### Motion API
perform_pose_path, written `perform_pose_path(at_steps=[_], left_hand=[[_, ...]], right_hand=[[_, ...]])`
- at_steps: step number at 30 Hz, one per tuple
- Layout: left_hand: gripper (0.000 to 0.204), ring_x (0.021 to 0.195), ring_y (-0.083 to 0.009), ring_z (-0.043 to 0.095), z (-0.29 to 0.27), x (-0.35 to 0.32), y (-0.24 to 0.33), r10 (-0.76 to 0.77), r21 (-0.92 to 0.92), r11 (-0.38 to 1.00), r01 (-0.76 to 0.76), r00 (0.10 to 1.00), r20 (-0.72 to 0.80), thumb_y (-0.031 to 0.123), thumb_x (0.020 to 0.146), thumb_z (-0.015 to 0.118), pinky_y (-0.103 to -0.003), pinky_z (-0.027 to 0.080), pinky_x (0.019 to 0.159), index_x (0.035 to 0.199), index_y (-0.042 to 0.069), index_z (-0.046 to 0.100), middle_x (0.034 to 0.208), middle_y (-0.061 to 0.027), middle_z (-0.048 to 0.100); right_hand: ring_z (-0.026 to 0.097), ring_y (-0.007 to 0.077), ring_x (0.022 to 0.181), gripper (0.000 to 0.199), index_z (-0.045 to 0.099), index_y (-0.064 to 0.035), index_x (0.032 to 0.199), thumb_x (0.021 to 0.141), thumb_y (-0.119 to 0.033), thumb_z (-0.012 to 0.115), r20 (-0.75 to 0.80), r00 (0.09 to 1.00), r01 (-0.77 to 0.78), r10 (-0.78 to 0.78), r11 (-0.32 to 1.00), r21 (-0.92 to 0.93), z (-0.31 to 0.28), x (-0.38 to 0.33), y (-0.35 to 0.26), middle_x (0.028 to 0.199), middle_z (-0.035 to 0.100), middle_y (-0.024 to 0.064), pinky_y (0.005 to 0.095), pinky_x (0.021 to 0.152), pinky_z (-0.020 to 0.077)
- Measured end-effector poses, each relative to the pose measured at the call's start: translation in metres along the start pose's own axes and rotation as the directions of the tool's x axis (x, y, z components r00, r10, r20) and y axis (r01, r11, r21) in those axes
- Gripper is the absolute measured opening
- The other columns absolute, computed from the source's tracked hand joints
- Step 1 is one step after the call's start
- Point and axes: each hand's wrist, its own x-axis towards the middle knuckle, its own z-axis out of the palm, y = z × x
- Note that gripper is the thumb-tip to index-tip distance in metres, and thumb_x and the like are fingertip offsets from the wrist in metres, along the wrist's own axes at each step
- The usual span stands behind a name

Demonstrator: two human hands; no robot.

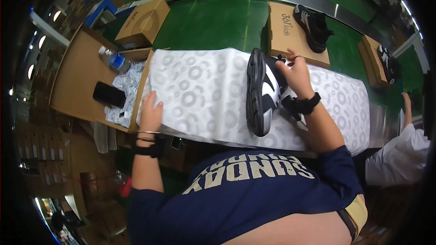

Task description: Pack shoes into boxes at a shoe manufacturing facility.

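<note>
My right hand (297,76) grips a black and white sneaker (271,84) by its upper. That shoe is tipped on its side, its dark sole facing left. A second black and white shoe (288,99) lies partly hidden behind my right wrist. Both are over a broad stack of white wrapping paper (195,90) printed with grey rings. At the stack's left end, my left hand (151,112) rests with fingers apart, beside the rim of an open cardboard box (72,84). Nothing shows in its grasp.
Small white packets (129,79), a water bottle (114,59) and a black phone (109,94) are in the open box. Behind the paper runs a green conveyor belt (213,25), with a closed shoebox (284,31) bearing a black shoe (313,27). Another person's sleeve (399,156) is at right.
</note>
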Motion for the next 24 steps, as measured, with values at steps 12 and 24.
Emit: perform_pose_path(at_steps=[12, 24], left_hand=[[0.059, 0.103, -0.0353, 0.049, -0.035, 0.069, 0.307, 0.896, -0.394, 0.443, -0.805, 0.378, 0.235, 0.039, 0.073, 0.062, -0.038, 0.040, 0.087, 0.118, 0.004, 0.048, 0.118, -0.0214, 0.047], [0.057, 0.125, -0.0451, 0.018, 0.079, 0.079, 0.310, 0.625, -0.046, 0.581, -0.813, 0.409, 0.665, 0.051, 0.069, 0.057, -0.065, 0.009, 0.096, 0.120, 0.027, 0.049, 0.134, -0.0156, 0.033]], right_hand=[[0.061, 0.0190, 0.079, 0.035, 0.050, 0.0066, 0.105, 0.071, 0.002, 0.051, 0.585, 0.811, -0.559, 0.025, 0.329, 0.761, -0.120, 0.049, 0.011, 0.094, 0.059, 0.0125, 0.0318, 0.072, 0.0505], [0.035, 0.0373, 0.120, 0.089, 0.029, -0.0016, 0.131, 0.060, -0.028, 0.077, -0.325, 0.907, -0.247, 0.268, 0.963, 0.107, -0.076, 0.093, 0.146, 0.129, 0.030, 0.0313, 0.0344, 0.098, 0.0315]])
